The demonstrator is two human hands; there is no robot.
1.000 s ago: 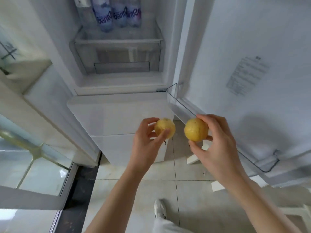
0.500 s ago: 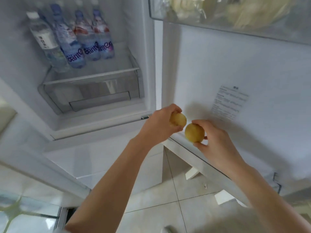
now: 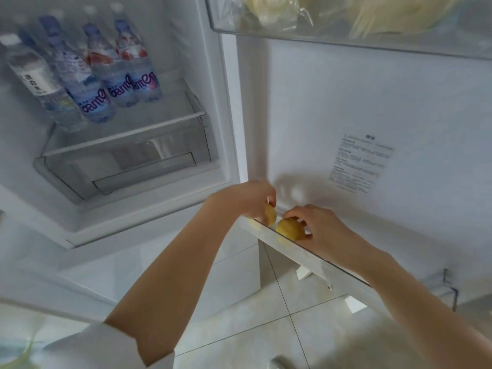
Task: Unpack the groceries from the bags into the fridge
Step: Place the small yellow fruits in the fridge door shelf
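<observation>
- Step in hand, as I judge it: stowing fruit in the fridge door. Both hands sit at the lower door rack [image 3: 314, 255], one yellow fruit each.
- Left hand [image 3: 250, 199]: fingers curled down over the left fruit [image 3: 270, 214], holding it from above. Only the lower part of the fruit shows under the fingers. It sits right at the rack's near end, at or just over the front rail; whether it rests on the rack floor I cannot tell.
- Right hand [image 3: 322, 231]: thumb and fingers wrapped round the right fruit [image 3: 288, 229], gripping it from the side and behind. Fruit lies against the rail, just left of the palm; a pale reflection of it shows in the rack's clear front.
- The two fruits are near each other, not touching; left hand's fruit is just beyond and left of the right hand's.
- Next move, a judgement: lower each fruit fully behind the rail, let the fingers loosen, then draw the hands out upward. Round fruit may roll along the rack, so set them down settled, not dropped.
- Up and left of the left hand: water bottles [image 3: 117, 75] on the fridge shelf, a clear drawer [image 3: 127, 166] below them.
- Above the right hand: an upper door bin [image 3: 346, 35] with bagged pale produce, blurred. A printed label [image 3: 360, 162] on the door liner lies up and right.
- No bags in view.
</observation>
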